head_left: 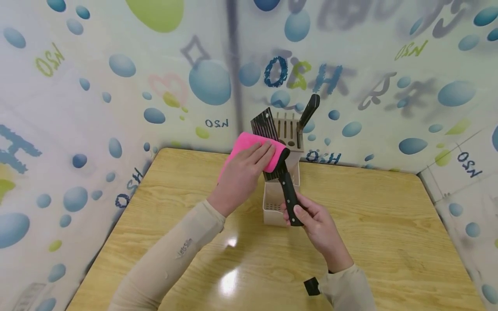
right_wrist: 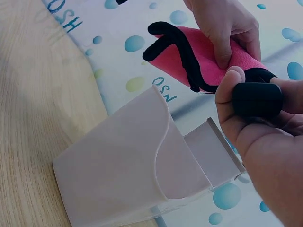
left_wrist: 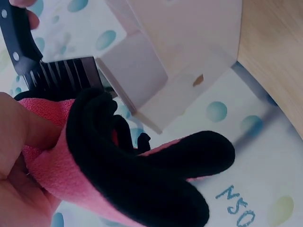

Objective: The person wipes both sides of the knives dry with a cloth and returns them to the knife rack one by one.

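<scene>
My right hand [head_left: 317, 222] grips the black riveted handle of a cleaver [head_left: 289, 196], whose broad dark blade with pale stripes points up and away. Across the blade lies a pink cloth [head_left: 249, 144] with black edging. My left hand [head_left: 243, 175] holds this cloth against the blade, fingers stretched over its top in the head view. From the left wrist, the folded cloth [left_wrist: 90, 189] bunches between thumb and fingers, covering much of the blade [left_wrist: 71, 75]. In the right wrist view the butt of the handle [right_wrist: 258, 99] faces the camera, enclosed by my right fingers.
Behind and below the cleaver stands a pale knife holder [head_left: 276, 218] with a slotted top and a perforated front compartment. A second black-handled knife [head_left: 310, 110] stands in its slots. A small black piece [head_left: 311, 286] shows by my right sleeve. Patterned walls border the wooden table [head_left: 389, 224].
</scene>
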`<move>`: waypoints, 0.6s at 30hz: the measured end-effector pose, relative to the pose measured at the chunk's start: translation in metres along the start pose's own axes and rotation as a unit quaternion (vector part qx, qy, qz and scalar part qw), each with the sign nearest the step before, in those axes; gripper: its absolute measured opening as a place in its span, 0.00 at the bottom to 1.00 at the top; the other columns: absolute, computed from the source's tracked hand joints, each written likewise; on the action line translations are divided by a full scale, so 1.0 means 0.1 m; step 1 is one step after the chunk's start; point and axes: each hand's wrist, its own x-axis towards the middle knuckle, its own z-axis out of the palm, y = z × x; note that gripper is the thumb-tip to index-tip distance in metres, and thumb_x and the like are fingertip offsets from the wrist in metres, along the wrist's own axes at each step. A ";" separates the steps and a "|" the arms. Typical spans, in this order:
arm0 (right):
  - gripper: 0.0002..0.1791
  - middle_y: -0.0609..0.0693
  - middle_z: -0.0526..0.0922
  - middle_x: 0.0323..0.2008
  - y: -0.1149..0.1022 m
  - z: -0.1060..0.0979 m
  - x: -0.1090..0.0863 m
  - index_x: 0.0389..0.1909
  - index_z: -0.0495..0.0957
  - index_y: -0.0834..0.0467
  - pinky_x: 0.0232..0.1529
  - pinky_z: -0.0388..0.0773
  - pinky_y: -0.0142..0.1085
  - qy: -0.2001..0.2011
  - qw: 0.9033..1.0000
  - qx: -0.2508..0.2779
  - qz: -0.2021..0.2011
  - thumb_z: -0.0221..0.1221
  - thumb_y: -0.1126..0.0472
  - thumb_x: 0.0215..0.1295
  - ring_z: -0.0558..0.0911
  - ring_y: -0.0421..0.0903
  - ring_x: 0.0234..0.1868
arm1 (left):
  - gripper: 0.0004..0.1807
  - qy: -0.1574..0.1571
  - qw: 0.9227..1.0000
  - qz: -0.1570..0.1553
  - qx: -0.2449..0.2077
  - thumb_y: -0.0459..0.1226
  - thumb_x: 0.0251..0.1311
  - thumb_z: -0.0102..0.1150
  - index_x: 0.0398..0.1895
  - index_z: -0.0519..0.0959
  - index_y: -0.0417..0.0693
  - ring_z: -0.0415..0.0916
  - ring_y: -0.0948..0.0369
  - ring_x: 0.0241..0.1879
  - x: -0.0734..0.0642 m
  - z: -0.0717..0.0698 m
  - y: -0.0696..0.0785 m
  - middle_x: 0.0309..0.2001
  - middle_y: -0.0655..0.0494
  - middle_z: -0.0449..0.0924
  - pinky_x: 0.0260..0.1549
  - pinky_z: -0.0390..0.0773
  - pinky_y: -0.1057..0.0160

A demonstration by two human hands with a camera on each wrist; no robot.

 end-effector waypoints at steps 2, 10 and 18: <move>0.26 0.57 0.83 0.51 0.00 0.00 0.00 0.77 0.60 0.68 0.47 0.87 0.35 0.004 1.000 0.002 0.000 0.45 0.62 0.84 0.83 0.42 0.45 | 0.29 0.001 1.000 0.006 0.001 0.24 0.68 0.57 0.73 0.72 0.42 0.71 0.53 0.71 0.00 0.01 0.04 0.72 0.49 0.73 0.73 0.67 0.58; 0.26 0.48 0.83 0.49 -0.02 0.00 0.00 0.76 0.60 0.70 0.48 0.86 0.32 0.024 1.000 0.009 0.007 0.44 0.62 0.84 0.83 0.41 0.45 | 0.29 0.003 1.000 0.022 -0.010 0.24 0.69 0.57 0.73 0.72 0.41 0.71 0.52 0.71 -0.04 0.03 0.16 0.72 0.48 0.73 0.73 0.67 0.57; 0.26 0.51 0.83 0.49 -0.07 -0.01 0.03 0.76 0.61 0.69 0.50 0.86 0.32 0.038 0.999 0.012 0.001 0.45 0.62 0.84 0.83 0.42 0.44 | 0.29 0.010 0.999 0.030 -0.021 0.23 0.69 0.57 0.73 0.72 0.41 0.71 0.52 0.71 -0.05 0.03 0.22 0.72 0.48 0.73 0.72 0.68 0.57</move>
